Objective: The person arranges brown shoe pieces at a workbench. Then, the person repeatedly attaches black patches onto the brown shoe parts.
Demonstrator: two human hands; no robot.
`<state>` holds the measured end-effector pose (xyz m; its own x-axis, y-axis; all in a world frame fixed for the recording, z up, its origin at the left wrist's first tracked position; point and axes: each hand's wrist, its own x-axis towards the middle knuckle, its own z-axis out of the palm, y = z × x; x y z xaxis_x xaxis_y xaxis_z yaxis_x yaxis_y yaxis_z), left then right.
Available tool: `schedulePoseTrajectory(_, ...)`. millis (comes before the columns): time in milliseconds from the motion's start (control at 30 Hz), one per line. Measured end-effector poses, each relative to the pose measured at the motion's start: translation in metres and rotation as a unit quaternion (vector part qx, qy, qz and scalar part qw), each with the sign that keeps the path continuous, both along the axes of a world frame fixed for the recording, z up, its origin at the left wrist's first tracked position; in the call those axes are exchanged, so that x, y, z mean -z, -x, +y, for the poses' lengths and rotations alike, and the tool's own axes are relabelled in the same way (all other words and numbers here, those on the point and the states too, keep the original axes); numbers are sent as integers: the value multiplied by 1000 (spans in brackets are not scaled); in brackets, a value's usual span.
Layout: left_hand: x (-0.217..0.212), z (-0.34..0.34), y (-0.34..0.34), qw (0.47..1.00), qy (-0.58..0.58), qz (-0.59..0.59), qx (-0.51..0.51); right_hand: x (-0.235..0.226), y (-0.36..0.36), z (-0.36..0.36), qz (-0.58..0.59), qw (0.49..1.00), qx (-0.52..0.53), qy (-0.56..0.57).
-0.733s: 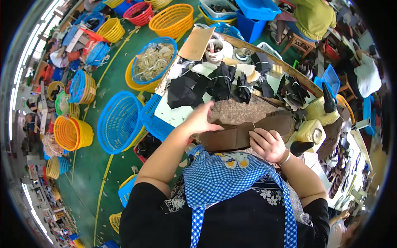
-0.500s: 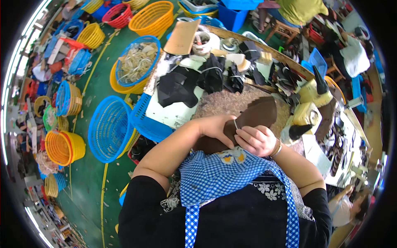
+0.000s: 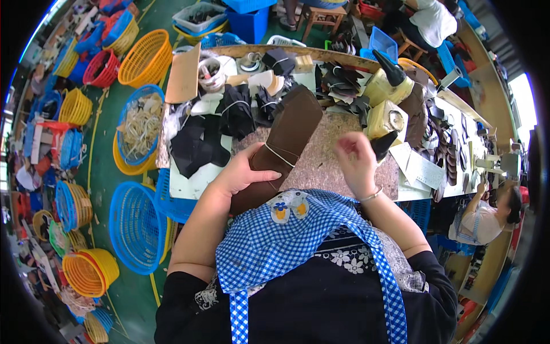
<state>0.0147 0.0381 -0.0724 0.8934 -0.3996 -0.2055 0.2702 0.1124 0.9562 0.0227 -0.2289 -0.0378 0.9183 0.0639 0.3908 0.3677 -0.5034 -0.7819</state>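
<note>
My left hand (image 3: 243,174) grips a stack of brown leather-like pieces (image 3: 295,123), its thumb lying across the front. A thin white band (image 3: 279,155) goes round the middle of the stack, which stands tilted in front of my apron. Away from the stack, my right hand (image 3: 358,166) is raised above the right part of the worktable (image 3: 327,150). Its fingers look bent but are blurred, so what they hold, if anything, does not show. Close beside it is a black cone-shaped nozzle (image 3: 382,144) on a yellowish container (image 3: 385,123).
Black cut pieces (image 3: 197,146) and tied black bundles (image 3: 235,112) lie at the table's left and back. A white round tub (image 3: 212,75) stands behind them. Paper sheets (image 3: 421,169) lie at right. Blue and yellow baskets (image 3: 137,226) stand on the floor at left. Other people sit beyond.
My right hand has left the banded stack and moved up and right. My left hand keeps the stack, now tilted more upright. The whole view has shifted.
</note>
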Motion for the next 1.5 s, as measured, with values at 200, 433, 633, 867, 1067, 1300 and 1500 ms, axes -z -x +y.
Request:
schedulePoseTrajectory(200, -13, -15, -15, 996, 9, 90, 1, -6, 2, 38, -2, 991, -119, 64)
schedulePoseTrajectory(433, -15, -14, -12, 983, 68, 171, 10, 14, -11, 41, -61, 982, -161, 76)
schedulePoseTrajectory(633, -2, -10, -24, 928, -327, -67, 164, -2, -23, 2, 382, 738, -89, -549)
schedulePoseTrajectory(867, 6, -13, -22, 885, -368, -182, 218, 46, -101, -110, 240, 952, 126, -140)
schedulePoseTrajectory(1067, 65, -56, -46, 850, -467, -160, 183, 32, -111, -36, -34, 957, 62, 283)
schedulePoseTrajectory(1300, 53, -40, -28, 824, -524, -181, 114, 66, -56, 41, 139, 818, -322, 457)
schedulePoseTrajectory(1500, 50, 19, 15, 897, -284, -273, -199, 82, -44, 47, 19, 882, -285, 374)
